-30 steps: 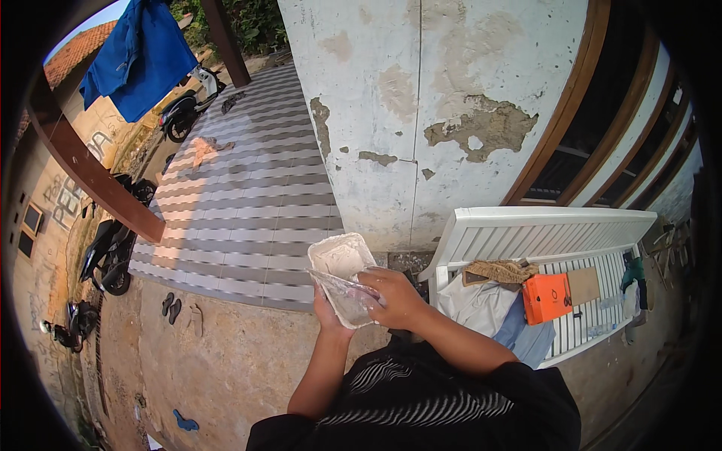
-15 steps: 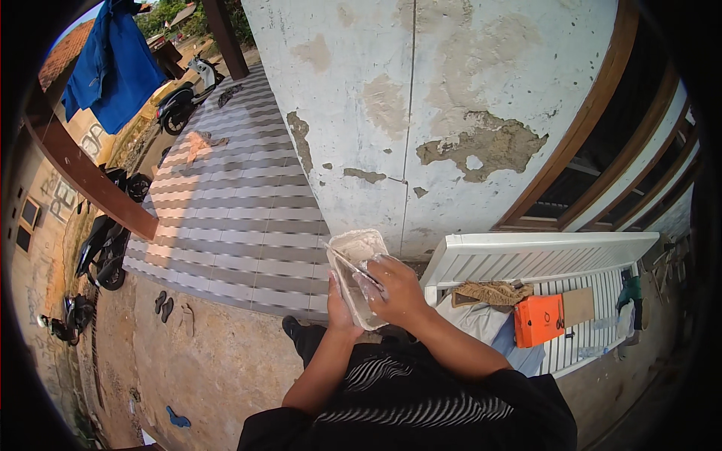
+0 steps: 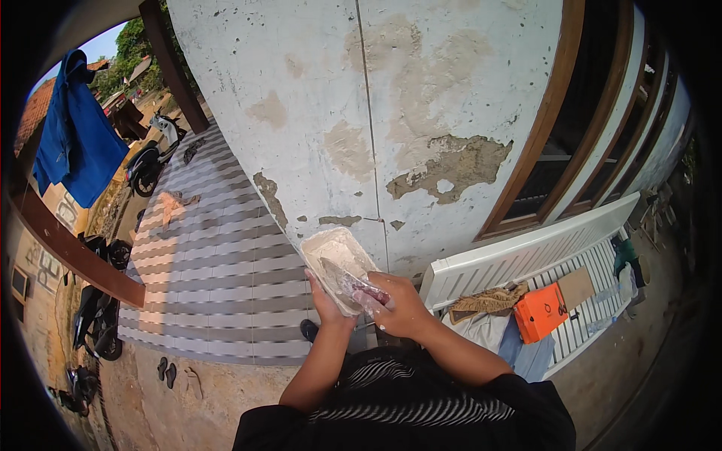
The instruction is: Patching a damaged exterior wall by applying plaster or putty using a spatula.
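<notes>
In front of my body, my left hand (image 3: 327,302) grips a pale rectangular tub (image 3: 309,253) along its left side. Whitish filler paste (image 3: 340,249) coats the inside of the tub. My right hand (image 3: 396,304) is closed round the handle of a putty knife (image 3: 345,278), whose blade dips into the tub. White smears mark the right hand's fingers. Beyond the tub stands a white wall (image 3: 316,113) with a large bare grey patch (image 3: 470,167) and several smoother beige patches.
On the right, a white slatted bench (image 3: 519,259) holds an orange box (image 3: 540,312), a brown cloth (image 3: 489,301) and folded fabric. Brown-framed windows (image 3: 538,150) line the wall. Striped tiles (image 3: 226,255) stretch leftward to a brown post (image 3: 75,252), with sandals (image 3: 167,371) near their edge.
The view has swung, so wall and bench sit further left or lower. The tub is tipped more toward me, showing its inside, and the putty knife blade now lies lower in it.
</notes>
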Available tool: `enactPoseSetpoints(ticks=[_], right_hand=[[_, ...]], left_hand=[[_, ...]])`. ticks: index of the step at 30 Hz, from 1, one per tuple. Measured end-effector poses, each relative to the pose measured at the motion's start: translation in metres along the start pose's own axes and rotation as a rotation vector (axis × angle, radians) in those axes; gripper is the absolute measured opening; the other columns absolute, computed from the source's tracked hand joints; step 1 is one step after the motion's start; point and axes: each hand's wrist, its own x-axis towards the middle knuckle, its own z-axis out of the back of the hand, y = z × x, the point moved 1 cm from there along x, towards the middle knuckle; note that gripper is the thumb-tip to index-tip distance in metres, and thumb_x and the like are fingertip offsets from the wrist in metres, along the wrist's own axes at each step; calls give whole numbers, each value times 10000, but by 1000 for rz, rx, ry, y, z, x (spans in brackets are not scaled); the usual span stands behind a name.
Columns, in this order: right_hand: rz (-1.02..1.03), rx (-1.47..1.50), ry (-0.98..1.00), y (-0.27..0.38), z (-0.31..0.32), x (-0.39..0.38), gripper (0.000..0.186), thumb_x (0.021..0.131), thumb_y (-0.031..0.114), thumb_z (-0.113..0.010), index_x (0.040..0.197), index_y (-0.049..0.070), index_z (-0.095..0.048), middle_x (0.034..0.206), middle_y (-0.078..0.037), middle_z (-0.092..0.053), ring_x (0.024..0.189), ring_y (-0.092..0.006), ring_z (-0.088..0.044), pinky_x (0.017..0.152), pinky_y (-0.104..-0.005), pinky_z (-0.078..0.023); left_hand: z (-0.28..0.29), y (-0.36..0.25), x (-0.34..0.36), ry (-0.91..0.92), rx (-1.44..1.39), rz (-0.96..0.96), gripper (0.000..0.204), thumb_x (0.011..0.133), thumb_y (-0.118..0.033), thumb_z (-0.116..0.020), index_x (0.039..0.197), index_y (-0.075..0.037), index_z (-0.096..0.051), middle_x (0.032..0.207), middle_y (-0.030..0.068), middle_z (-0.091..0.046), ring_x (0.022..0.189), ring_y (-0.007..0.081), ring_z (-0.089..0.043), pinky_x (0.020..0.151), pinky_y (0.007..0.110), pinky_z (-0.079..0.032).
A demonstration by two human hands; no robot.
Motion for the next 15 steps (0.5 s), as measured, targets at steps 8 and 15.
enactPoseSetpoints(ticks=[8, 15], right_hand=[[-295, 308, -76, -21, 23, -2, 109, 863, 54, -632, 942, -23, -627, 762, -86, -603, 681, -95, -511, 623, -257, -429], [146, -255, -6, -9, 0, 0, 354, 672, 52, -686, 1012, -1, -607, 897, -156, -611, 855, -377, -604, 730, -446, -506]], left_hand=[[4, -11, -14, -21, -86, 24, 633, 981, -550, -278, 1429, -110, -356, 1397, 117, -455, 1244, 317, -477, 1034, 465, -405], [-2, -7, -41, 55, -21, -10, 613, 992, -532, -280, 1415, -98, -371, 1366, 114, -480, 1233, 295, -486, 1037, 444, -397]])
